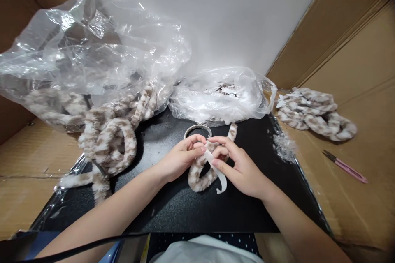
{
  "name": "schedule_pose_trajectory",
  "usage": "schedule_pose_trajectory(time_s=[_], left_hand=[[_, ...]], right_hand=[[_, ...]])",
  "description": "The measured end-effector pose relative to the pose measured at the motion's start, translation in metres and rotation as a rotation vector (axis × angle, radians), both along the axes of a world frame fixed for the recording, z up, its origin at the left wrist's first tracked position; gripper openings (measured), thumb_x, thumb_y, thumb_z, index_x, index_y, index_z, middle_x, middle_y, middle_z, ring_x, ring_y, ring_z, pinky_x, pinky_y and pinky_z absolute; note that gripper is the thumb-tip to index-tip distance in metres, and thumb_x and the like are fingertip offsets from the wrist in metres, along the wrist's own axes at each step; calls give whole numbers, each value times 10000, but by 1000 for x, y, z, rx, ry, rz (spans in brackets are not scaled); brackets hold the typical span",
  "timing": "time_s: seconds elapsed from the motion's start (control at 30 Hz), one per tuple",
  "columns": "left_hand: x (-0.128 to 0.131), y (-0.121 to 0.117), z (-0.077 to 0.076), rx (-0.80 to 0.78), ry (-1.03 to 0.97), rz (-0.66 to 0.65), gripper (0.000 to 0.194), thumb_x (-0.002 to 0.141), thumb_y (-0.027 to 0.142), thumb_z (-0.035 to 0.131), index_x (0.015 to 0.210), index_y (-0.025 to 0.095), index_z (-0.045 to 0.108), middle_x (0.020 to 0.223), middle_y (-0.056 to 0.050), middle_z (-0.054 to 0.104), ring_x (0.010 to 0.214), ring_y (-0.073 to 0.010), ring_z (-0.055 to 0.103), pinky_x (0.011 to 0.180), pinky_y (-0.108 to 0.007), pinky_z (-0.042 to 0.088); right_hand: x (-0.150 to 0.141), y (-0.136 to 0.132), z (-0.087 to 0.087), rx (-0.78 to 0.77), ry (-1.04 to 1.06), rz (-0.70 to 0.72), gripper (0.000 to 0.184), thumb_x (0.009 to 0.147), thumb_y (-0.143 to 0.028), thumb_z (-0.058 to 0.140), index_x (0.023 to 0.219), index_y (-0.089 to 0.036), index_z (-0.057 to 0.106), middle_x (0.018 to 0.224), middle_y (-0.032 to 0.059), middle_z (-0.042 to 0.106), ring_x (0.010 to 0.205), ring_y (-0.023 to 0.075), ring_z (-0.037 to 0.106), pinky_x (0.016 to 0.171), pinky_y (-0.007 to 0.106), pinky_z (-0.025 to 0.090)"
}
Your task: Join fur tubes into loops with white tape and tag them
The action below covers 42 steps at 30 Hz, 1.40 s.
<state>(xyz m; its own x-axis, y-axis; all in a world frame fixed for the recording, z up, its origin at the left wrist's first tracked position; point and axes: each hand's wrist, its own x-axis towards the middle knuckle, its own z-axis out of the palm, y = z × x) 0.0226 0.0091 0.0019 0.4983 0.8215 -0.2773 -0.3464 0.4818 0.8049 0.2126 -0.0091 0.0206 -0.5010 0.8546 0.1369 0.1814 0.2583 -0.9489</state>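
In the head view, a fluffy white-and-brown strip point(197, 181) lies looped on the black table in front of me. A narrow white tape-like band point(221, 178) hangs from its upper part and curls at the lower end. My left hand point(182, 155) is closed, thumb and index finger pinching the band's top where it meets the fluff. My right hand point(239, 168) has its fingers curled round the fluffy strip, its index fingertip close to the left one. Just behind the fingers lies a tape ring point(198, 126), partly hidden.
At the left stand a large clear plastic bag point(101, 57) and a pile of fluffy strips point(108, 144). A smaller bag point(212, 102) of white pieces sits behind. On the cardboard at right are more fluffy strips point(317, 111), pink thread snips point(347, 168) and clear scraps point(284, 146).
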Motion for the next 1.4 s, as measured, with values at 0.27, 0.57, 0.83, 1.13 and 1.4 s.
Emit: schedule_pose_trajectory(time_s=[0.27, 0.57, 0.83, 1.13, 1.4], left_hand=[[11, -7, 0, 52, 59, 109, 271, 729, 261, 757, 906, 169, 574, 720, 26, 637, 638, -86, 586, 606, -170, 445], [12, -7, 1, -11, 46, 74, 284, 738, 349, 760, 868, 153, 602, 738, -6, 683, 646, -119, 632, 650, -232, 508], [10, -6, 5, -55, 52, 65, 315, 679, 290, 796, 754, 169, 515, 663, -6, 691, 644, -135, 668, 599, -195, 479], [9, -5, 6, -36, 31, 50, 277, 688, 240, 765, 749, 169, 504, 687, -6, 686, 675, -142, 677, 635, -208, 484], [8, -9, 11, 166, 97, -37, 217, 713, 163, 753, 700, 149, 536, 740, 4, 660, 647, -92, 590, 617, -192, 434]], right_hand=[[-6, -2, 1, 21, 60, -151, 295, 899, -177, 528, 1184, -231, 477, 705, -49, 591, 629, 110, 540, 643, 244, 438], [1, 0, 0, -24, 136, -142, 275, 940, -255, 510, 1212, -255, 473, 742, -33, 578, 712, 136, 583, 725, 280, 452], [7, 7, 2, -150, 234, -129, 281, 918, -311, 541, 1187, -249, 485, 751, -19, 558, 732, 147, 599, 659, 267, 452], [20, 14, 12, -19, -78, -267, 292, 768, -306, 711, 1037, -206, 653, 579, -65, 459, 541, 103, 441, 575, 253, 372], [19, 12, 17, -38, -263, -66, 241, 786, -290, 681, 1008, -205, 722, 622, -35, 525, 556, 98, 439, 524, 219, 338]])
